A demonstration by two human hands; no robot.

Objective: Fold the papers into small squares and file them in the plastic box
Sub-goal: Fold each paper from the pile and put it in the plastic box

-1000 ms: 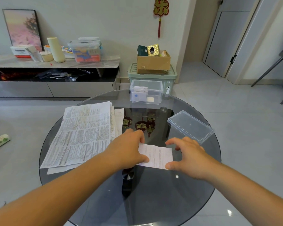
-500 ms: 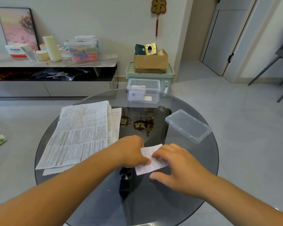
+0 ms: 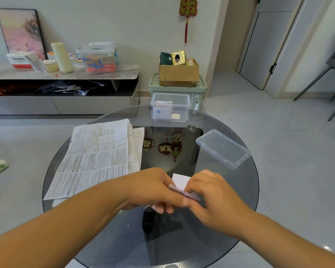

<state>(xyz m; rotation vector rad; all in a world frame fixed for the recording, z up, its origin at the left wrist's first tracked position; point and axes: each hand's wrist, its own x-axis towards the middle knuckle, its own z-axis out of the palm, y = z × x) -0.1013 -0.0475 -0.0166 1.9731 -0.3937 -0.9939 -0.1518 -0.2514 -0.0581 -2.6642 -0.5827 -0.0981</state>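
A small folded white paper (image 3: pixel 180 181) is lifted just above the round glass table (image 3: pixel 211 219), near its front. My left hand (image 3: pixel 153 188) grips its left side and my right hand (image 3: pixel 211 192) pinches its right side, fingers meeting over the fold. Most of the paper is hidden under the fingers. A stack of large printed papers (image 3: pixel 97 157) lies flat on the table's left half. The clear plastic box (image 3: pixel 170 110) stands open at the far edge with a few folded papers inside.
The box's clear lid (image 3: pixel 222 148) lies on the table's right side. Behind the table are a green bin (image 3: pixel 178 89) with a cardboard box (image 3: pixel 179 71) on it, and a low shelf (image 3: pixel 66 74) with clutter. Chair legs (image 3: pixel 317 80) stand at far right.
The paper lay flat under both spread hands; the right hand slid left over it, and now both hands have closed on it and raised it, folded smaller.
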